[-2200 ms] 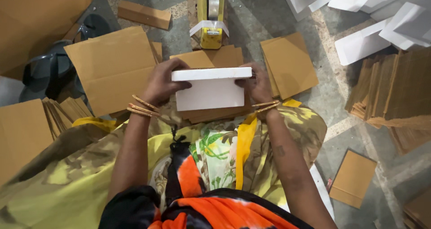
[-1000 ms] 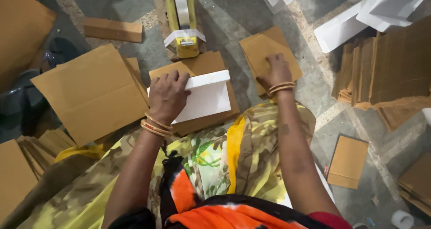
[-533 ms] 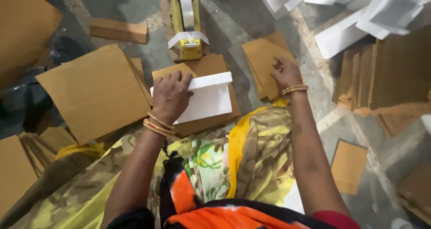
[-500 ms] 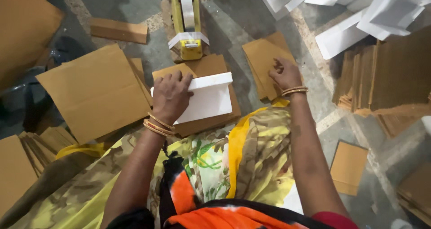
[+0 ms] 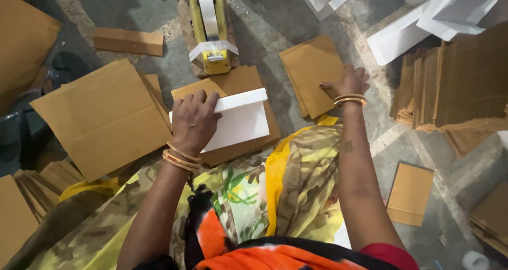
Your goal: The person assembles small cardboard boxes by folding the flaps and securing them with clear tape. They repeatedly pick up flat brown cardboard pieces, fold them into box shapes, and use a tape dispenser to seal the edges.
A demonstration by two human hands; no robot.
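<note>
Floor (image 5: 296,16) of grey stone runs under everything here, dusty and strewn with cut card, and the person sits on it with a yellow patterned cloth (image 5: 296,190) over the lap. At nine o'clock lies one large brown cardboard sheet (image 5: 106,116), the biggest flat piece. At three o'clock one tall stack of brown cardboard pieces (image 5: 455,85) stands on edge, too many to count. At one o'clock white folded boxes (image 5: 418,16) are heaped together; I make out at least four. At the centre sits one white box (image 5: 241,119), resting on a brown cardboard board (image 5: 243,85) just ahead of the lap. The left hand (image 5: 193,122) lies flat on the box's near-left part, fingers spread over its upper edge, pressing rather than clasping it. Toward two o'clock from the box is one small pile of brown cardboard rectangles (image 5: 309,71); the right hand (image 5: 346,82) rests on its right edge with fingers splayed, holding nothing. At twelve o'clock stands one yellow tape dispenser (image 5: 209,26) with a white roll of tape. One brown strip (image 5: 129,41) lies at eleven o'clock, and one single brown piece (image 5: 410,193) at four o'clock.
</note>
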